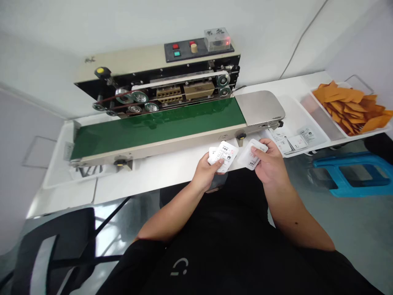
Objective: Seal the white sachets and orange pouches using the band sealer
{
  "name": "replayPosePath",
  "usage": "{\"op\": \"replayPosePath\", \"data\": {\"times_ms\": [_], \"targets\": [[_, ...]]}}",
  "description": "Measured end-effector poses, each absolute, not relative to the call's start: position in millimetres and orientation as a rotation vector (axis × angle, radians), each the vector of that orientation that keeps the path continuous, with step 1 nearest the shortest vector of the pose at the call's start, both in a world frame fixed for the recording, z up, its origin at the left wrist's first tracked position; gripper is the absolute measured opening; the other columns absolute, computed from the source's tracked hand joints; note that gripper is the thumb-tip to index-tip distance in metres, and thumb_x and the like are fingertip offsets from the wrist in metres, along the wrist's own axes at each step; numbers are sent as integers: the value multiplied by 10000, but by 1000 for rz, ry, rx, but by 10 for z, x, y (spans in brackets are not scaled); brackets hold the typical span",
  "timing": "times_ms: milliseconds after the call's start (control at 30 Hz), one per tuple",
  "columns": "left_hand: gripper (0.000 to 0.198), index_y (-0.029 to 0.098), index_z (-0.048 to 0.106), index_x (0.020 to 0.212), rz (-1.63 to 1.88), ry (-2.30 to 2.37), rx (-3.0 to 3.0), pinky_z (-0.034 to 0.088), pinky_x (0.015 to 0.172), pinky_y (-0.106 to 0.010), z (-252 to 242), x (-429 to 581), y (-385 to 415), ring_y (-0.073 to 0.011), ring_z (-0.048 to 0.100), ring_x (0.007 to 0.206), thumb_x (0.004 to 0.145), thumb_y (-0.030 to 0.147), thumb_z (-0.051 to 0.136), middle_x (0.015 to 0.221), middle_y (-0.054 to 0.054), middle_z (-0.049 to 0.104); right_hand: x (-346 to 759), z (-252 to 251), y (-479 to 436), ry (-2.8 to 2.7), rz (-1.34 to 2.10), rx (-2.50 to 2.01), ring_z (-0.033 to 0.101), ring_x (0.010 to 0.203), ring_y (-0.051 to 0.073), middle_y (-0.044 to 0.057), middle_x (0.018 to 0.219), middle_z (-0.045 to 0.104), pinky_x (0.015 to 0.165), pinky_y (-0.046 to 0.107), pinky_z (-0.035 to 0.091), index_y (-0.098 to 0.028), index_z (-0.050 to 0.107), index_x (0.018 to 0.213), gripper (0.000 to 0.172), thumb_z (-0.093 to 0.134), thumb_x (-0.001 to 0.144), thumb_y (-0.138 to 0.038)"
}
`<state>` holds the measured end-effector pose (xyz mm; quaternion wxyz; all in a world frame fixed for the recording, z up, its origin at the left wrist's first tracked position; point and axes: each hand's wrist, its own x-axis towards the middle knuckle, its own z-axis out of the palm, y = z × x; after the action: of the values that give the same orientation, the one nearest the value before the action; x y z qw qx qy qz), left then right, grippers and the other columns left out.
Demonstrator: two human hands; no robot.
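My left hand (206, 170) is closed on a few white printed packets (226, 156), fanned slightly, with the thumb on top. In my right hand (270, 162) is another small stack of white printed packets (252, 155), pinched under the thumb. The two stacks are held apart, close to each other, over the table's front edge. Just beyond them stands a band sealing machine (159, 65) with a green conveyor belt (162, 127) and a metal end plate (260, 107). Neither hand touches the machine.
To the right, a white tray (322, 141) holds more printed packets. Beside it, a white bin (331, 119) is heaped with orange packets (353, 106). Another tray (50, 176) sits under the belt's left end. A blue stool (325, 164) and a black chair (61, 237) stand on the floor.
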<state>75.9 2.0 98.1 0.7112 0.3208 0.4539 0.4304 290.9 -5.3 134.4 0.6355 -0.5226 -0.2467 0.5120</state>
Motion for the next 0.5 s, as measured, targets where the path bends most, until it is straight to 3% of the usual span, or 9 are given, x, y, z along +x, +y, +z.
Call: {"op": "replayPosePath", "data": {"times_ms": [133,233,333,400,500], "targets": [[675,155,696,1211,986,1039,668,628,622,-292,961,636,-25,-247,786,860,714,515,978,1145,-145,815,2939,1360,-138,-852,1197,-1337,682,805,170,30,1027,736,729,316,581,-248,764,1137,480,945,710,-374],[672,157,694,1204,1012,1066,622,615,596,-281,930,520,-72,-230,779,816,704,500,985,1127,-135,814,2992,1396,-251,-1304,1276,-1479,706,900,221,71,1031,761,807,354,581,-213,832,979,272,873,820,-430],[670,159,689,1204,1029,1095,594,616,594,-278,908,405,-110,-235,784,825,705,493,987,1118,-128,812,3069,1427,-296,-1547,1256,-1576,695,872,213,57,955,765,801,344,565,-228,834,887,178,844,863,-404],[674,156,684,1205,1039,1107,588,617,595,-279,892,340,-123,-242,788,835,706,494,986,1109,-128,810,3123,1453,-246,-1393,1281,-1555,687,819,192,43,910,759,756,320,566,-233,826,923,198,880,830,-399],[674,155,678,1214,1060,1109,586,617,591,-285,854,266,-122,-241,790,825,716,495,979,1137,-137,805,3191,1538,-56,-1021,1309,-1416,679,780,162,28,951,756,666,272,560,-266,812,1143,400,929,777,-375]]}}
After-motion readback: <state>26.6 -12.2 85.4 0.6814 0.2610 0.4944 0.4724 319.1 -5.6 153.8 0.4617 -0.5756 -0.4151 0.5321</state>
